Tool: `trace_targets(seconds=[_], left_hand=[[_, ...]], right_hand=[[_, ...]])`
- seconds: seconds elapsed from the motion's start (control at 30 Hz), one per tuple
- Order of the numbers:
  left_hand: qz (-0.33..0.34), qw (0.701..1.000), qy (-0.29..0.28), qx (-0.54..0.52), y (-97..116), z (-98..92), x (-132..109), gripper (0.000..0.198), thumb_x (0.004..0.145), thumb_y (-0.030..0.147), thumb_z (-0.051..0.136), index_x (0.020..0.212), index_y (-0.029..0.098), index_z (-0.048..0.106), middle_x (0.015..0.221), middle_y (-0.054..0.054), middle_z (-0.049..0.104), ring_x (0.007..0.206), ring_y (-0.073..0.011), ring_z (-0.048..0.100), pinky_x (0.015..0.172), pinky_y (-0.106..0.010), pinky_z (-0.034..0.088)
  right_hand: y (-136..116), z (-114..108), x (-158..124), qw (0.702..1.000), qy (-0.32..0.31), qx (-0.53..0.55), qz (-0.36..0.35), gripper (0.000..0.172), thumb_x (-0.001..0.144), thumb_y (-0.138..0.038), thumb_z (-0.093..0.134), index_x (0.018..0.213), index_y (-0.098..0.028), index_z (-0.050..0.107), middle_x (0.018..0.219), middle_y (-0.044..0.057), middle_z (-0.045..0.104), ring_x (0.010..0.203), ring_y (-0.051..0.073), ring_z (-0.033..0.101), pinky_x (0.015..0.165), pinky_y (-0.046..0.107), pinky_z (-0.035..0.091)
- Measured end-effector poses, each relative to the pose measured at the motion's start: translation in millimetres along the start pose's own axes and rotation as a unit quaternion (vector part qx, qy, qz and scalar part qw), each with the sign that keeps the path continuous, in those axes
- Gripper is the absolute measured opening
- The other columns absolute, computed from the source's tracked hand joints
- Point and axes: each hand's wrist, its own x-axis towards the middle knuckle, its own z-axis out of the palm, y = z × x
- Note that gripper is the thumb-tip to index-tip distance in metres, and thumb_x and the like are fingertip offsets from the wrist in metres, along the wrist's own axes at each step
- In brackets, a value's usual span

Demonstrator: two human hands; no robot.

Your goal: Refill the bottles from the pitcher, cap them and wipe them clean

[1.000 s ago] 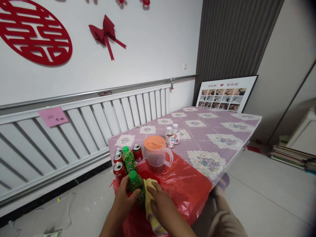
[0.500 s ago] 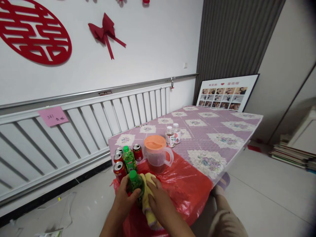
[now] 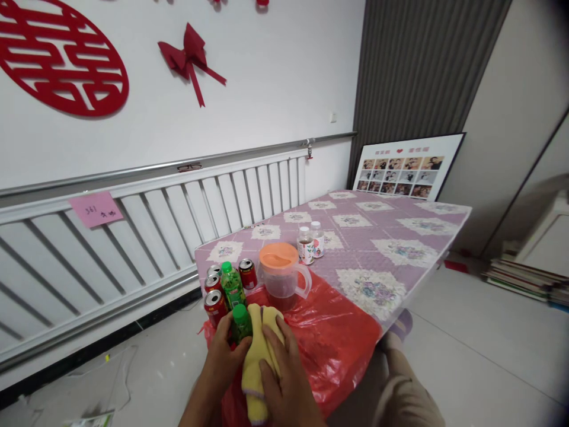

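My left hand [image 3: 226, 351] is closed around a green-capped bottle [image 3: 241, 323] near the table's front left corner. A yellow cloth [image 3: 256, 363] lies against the bottle's right side, and my right hand [image 3: 283, 362] grips it with the fingers bent over it. The cloth and my fingers hide the bottle's lower part. Just behind stands a second green bottle [image 3: 233, 286], beside several red drink cans [image 3: 215, 306]. A clear plastic pitcher [image 3: 280, 287] with an orange lid is right of them. Under my hands spreads a red plastic sheet [image 3: 326, 341].
Two small white-capped jars [image 3: 306, 246] stand behind the pitcher on the purple flowered tablecloth [image 3: 355, 237]. A white radiator [image 3: 178, 204] runs along the wall at the left. A photo board [image 3: 406, 169] leans at the back, and stacked books [image 3: 518, 281] lie on the right.
The yellow cloth has shifted left and up, now covering more of the bottle's right side. My right hand has moved with it. My left hand stays on the bottle.
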Motion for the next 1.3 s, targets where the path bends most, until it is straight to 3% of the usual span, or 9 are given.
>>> trace_targets(seconds=[0.1, 0.23, 0.4, 0.57, 0.77, 0.87, 1.1, 1.3], left_hand=[[-0.004, 1.000, 0.002, -0.001, 0.7, -0.2, 0.4, 0.054, 0.069, 0.029, 0.067, 0.120, 0.018, 0.058, 0.120, -0.010, 0.067, 0.114, -0.0285, 0.063, 0.101, -0.043, 0.050], [-0.010, 1.000, -0.010, 0.003, -2.8, -2.1, 1.1, 0.057, 0.069, 0.029, 0.069, 0.123, 0.018, 0.056, 0.123, -0.011, 0.066, 0.116, -0.0299, 0.063, 0.103, -0.044, 0.048], [0.009, 1.000, -0.007, 0.011, -1.4, -0.4, -0.4, 0.054, 0.070, 0.027, 0.069, 0.122, 0.017, 0.057, 0.120, -0.011, 0.066, 0.112, -0.0300, 0.063, 0.101, -0.045, 0.048], [0.002, 0.999, 0.001, 0.039, 9.4, 6.2, -5.6, 0.055, 0.072, 0.028, 0.067, 0.124, 0.017, 0.055, 0.120, -0.012, 0.065, 0.113, -0.0311, 0.061, 0.100, -0.046, 0.046], [0.012, 0.993, 0.057, 0.103, 16.8, 14.4, -9.4, 0.052, 0.066, 0.028, 0.073, 0.115, 0.020, 0.058, 0.111, -0.010, 0.064, 0.108, -0.0332, 0.058, 0.097, -0.047, 0.046], [0.013, 0.991, 0.068, 0.116, 16.7, 15.1, -8.7, 0.049, 0.066, 0.028, 0.072, 0.113, 0.020, 0.059, 0.108, -0.010, 0.063, 0.107, -0.0338, 0.057, 0.097, -0.049, 0.045], [0.002, 0.996, 0.062, 0.071, 21.0, 6.8, -7.6, 0.043, 0.067, 0.035, 0.071, 0.105, 0.019, 0.060, 0.101, -0.008, 0.065, 0.096, -0.0312, 0.064, 0.088, -0.047, 0.051], [-0.010, 0.999, 0.039, -0.006, 31.6, -6.9, -8.9, 0.052, 0.066, 0.032, 0.069, 0.115, 0.019, 0.056, 0.117, -0.009, 0.064, 0.104, -0.0277, 0.066, 0.090, -0.040, 0.054]], right_hand=[[4.0, 10.3, -4.3, 1.000, -0.005, -0.014, 0.016, 0.058, 0.094, -0.019, 0.043, 0.151, -0.021, 0.037, 0.166, 0.010, 0.009, 0.150, 0.030, 0.015, 0.120, 0.048, 0.026], [26.0, 23.1, -10.5, 0.991, -0.082, -0.004, 0.102, 0.065, 0.090, -0.016, 0.046, 0.153, -0.020, 0.032, 0.165, 0.012, 0.013, 0.150, 0.030, 0.015, 0.120, 0.048, 0.025], [46.5, 27.3, -14.0, 0.987, -0.108, 0.005, 0.117, 0.065, 0.088, -0.013, 0.046, 0.152, -0.016, 0.033, 0.165, 0.015, 0.010, 0.151, 0.028, 0.013, 0.120, 0.046, 0.023], [41.2, 24.4, -11.5, 0.987, -0.111, 0.003, 0.118, 0.064, 0.089, -0.014, 0.045, 0.152, -0.013, 0.034, 0.165, 0.017, 0.009, 0.150, 0.028, 0.014, 0.120, 0.044, 0.022], [45.0, 23.9, -13.1, 0.987, -0.110, 0.006, 0.119, 0.067, 0.088, -0.014, 0.047, 0.153, -0.020, 0.031, 0.165, 0.013, 0.013, 0.150, 0.027, 0.014, 0.119, 0.047, 0.024], [45.1, 21.7, -13.4, 0.990, -0.105, 0.007, 0.095, 0.064, 0.091, -0.017, 0.046, 0.153, -0.017, 0.032, 0.165, 0.015, 0.011, 0.150, 0.028, 0.015, 0.120, 0.046, 0.024], [10.4, -1.3, -1.1, 0.990, -0.107, -0.028, 0.082, 0.063, 0.089, -0.015, 0.049, 0.150, -0.028, 0.040, 0.166, 0.005, 0.011, 0.150, 0.027, 0.018, 0.119, 0.042, 0.026], [15.2, -7.2, 6.1, 0.987, -0.104, -0.043, 0.117, 0.066, 0.080, -0.001, 0.050, 0.143, -0.018, 0.050, 0.163, 0.016, 0.021, 0.148, 0.029, 0.021, 0.118, 0.042, 0.029]])
